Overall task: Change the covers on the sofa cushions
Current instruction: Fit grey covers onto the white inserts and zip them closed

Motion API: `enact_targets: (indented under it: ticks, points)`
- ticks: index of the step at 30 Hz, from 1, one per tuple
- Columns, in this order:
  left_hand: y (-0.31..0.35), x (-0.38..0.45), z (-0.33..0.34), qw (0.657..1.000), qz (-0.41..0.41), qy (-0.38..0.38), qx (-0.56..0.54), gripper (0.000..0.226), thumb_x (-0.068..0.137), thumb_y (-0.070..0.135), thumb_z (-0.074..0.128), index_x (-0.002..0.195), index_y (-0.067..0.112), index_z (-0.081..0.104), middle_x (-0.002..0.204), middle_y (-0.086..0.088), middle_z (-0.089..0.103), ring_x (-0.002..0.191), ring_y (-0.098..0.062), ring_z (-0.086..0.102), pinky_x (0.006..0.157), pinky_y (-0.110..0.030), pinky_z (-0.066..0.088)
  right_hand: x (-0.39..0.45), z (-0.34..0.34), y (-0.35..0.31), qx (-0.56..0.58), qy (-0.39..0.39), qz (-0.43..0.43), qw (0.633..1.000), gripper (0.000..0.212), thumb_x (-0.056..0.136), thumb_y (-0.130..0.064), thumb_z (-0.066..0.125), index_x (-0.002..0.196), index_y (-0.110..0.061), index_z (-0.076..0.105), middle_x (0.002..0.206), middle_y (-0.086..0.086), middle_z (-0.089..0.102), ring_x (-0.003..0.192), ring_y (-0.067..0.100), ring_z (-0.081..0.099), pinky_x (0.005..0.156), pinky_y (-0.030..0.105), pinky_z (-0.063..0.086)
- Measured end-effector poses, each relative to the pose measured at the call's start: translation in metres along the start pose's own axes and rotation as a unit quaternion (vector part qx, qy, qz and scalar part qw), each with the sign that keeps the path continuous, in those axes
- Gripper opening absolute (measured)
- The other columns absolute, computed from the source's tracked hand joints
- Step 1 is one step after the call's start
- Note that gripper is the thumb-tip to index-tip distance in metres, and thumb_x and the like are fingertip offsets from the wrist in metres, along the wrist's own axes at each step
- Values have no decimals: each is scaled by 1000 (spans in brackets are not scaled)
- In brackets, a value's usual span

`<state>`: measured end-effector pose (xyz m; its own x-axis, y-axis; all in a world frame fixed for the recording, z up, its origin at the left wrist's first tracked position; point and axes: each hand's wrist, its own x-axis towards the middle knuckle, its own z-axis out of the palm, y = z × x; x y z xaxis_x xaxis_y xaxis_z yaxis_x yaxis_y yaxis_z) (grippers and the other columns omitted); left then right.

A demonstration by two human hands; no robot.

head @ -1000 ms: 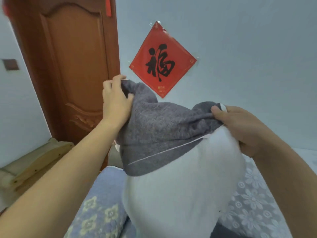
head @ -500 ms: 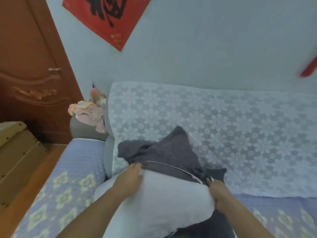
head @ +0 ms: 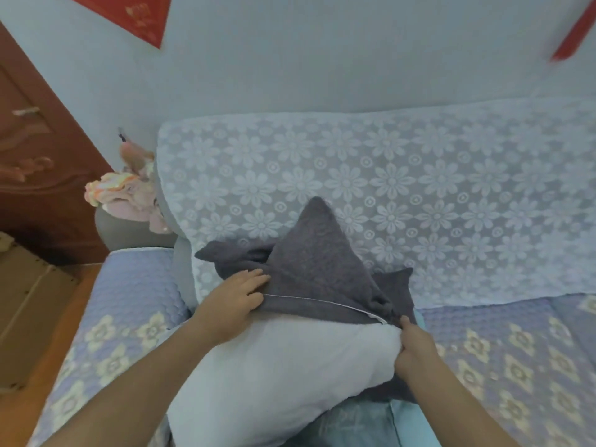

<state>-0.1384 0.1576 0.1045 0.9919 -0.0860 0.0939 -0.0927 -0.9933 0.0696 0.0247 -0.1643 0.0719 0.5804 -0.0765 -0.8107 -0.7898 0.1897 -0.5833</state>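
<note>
Cover, dark grey fleece (head: 322,266), caps the white cushion insert (head: 274,375) on the quilted sofa seat (head: 129,304). Left hand (head: 233,301) presses flat, fingers spread; right hand (head: 414,346) pinches the zip corner. Advise alternating small, even pulls.

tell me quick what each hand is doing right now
Left hand: open, fingers lying on the grey cover.
Right hand: pinching the cover's edge by the white cushion.

Red wall hanging (head: 135,17) cut off at top edge, second red strip (head: 574,30) clipped at right and blurred. White cushion insert (head: 274,375) top hidden inside grey cover (head: 322,269). Right hand (head: 416,353) fingertips buried in fabric. Door (head: 29,162) cropped left.
</note>
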Motion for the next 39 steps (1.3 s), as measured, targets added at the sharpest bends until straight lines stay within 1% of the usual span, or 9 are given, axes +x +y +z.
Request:
enact_targets:
  ticks: [6,13,18,21,23,27,32,35,39]
  points:
    - [37,-18,-20,990,52,-110,-74,25,97,41,48,77,29,56,162,7,28,147,-12,29,110,-23,31,6,4,3,21,11,12,1000,37,106,-22,45,135,-1,52,90,13,60,74,28,57,63,41,48]
    - [17,12,-8,986,-55,-155,-3,35,95,27,56,129,24,47,126,3,50,106,-21,58,85,-39,49,10,4,1,-23,13,-43,999,41,101,-26,54,133,0,53,116,20,64,81,32,64,79,48,56]
    - [5,13,-12,992,-71,-76,72,30,70,11,81,89,16,58,80,-5,59,64,-26,62,51,-32,46,-4,5,1,-25,16,-41,999,34,101,-27,54,126,-4,57,112,17,64,90,33,65,79,46,58]
    - [9,-15,-36,984,-172,35,-16,21,78,6,69,95,16,63,82,-7,64,72,-29,65,62,-33,48,-6,12,0,-6,43,-30,999,25,101,-17,49,119,-2,58,114,12,58,81,27,57,76,37,51]
    - [38,-59,-44,989,-117,61,-61,6,87,16,56,89,19,62,77,-3,63,67,-26,62,59,-31,48,-17,20,-3,10,59,-11,998,16,99,-8,43,97,3,55,109,10,49,83,21,48,81,31,41]
    - [117,-150,-11,993,29,-105,-48,17,88,33,59,104,29,63,80,6,58,65,-15,55,56,-27,44,-28,50,7,-13,-11,42,999,10,76,-11,61,81,-13,53,104,17,61,84,22,51,85,38,50]
    - [160,-148,54,958,-117,-209,-159,86,77,47,53,157,48,18,104,20,64,88,4,67,69,-11,52,-23,94,26,2,-140,83,987,42,101,-9,42,140,3,44,147,26,43,130,41,47,111,50,40]
    - [170,-119,26,934,-186,-159,-262,65,95,34,52,152,51,27,126,12,57,116,-10,57,92,-22,46,-64,105,28,-13,-217,142,966,37,105,-19,45,131,6,53,132,23,59,123,41,55,103,53,45]
    - [170,-95,5,836,-410,-53,-361,20,90,44,62,94,30,49,67,9,56,66,-10,55,60,-30,38,-96,106,27,-42,-336,172,925,41,104,-25,51,124,9,58,125,30,63,119,42,59,101,56,46]
